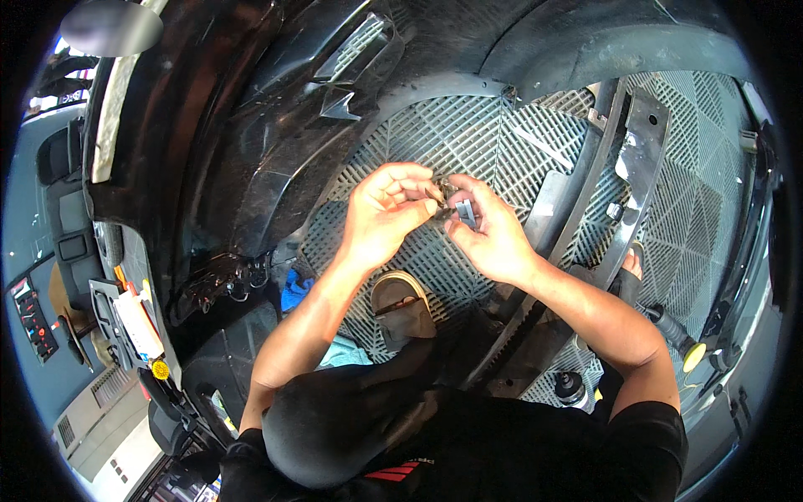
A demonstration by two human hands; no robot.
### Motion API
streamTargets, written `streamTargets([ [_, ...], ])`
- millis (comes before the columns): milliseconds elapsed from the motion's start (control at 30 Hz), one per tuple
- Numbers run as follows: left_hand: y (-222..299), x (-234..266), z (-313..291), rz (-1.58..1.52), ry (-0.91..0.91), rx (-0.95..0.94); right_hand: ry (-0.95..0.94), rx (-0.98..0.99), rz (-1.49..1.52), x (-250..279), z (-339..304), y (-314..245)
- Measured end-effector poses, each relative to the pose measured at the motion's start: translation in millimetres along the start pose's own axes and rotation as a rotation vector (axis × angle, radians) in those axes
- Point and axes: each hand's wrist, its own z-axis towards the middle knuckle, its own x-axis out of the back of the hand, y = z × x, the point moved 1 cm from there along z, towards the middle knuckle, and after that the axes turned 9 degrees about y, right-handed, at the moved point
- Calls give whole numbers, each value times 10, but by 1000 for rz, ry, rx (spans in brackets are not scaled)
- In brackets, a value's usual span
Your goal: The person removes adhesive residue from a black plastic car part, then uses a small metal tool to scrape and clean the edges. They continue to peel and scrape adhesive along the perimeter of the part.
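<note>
My two hands come together in front of me, above the slatted floor. My left hand is closed, its thumb and fingers pinching a small dark part whose kind is too small to make out. Against the other side of that part, my right hand is closed too. A small grey plastic-looking block sits between its thumb and fingers. Fingers partly cover both pieces.
A large black car body panel curves along the left and top. Long dark strips stand at right. A yellow-padded polisher, a dark bottle, a blue cloth and a pale teal cloth lie around my sandalled foot.
</note>
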Motion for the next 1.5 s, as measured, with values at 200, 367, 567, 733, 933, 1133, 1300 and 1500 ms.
streamTargets([
  [200,342,-96,-92,390,-123,-615,-22,56,-76,-47,57,-194],
  [367,413,-245,-23,538,-114,-925,-29,86,-171,-8,52,-138],
  [567,630,-277,-175,707,-106,-1049,-37,123,-153,-37,59,-288],
  [733,637,-333,-146,698,-138,-1035,108,85,67,83,27,-111],
  [933,383,-160,-124,503,-64,-742,205,252,-587,1224,344,401],
  [1133,118,-146,-83,192,58,-305,185,150,-1010,1497,573,613],
  [1300,-4,-17,96,-60,120,-143,150,121,-1077,1390,705,795],
  [1500,-23,37,159,-168,196,-12,99,-174,-554,1280,619,592],
])
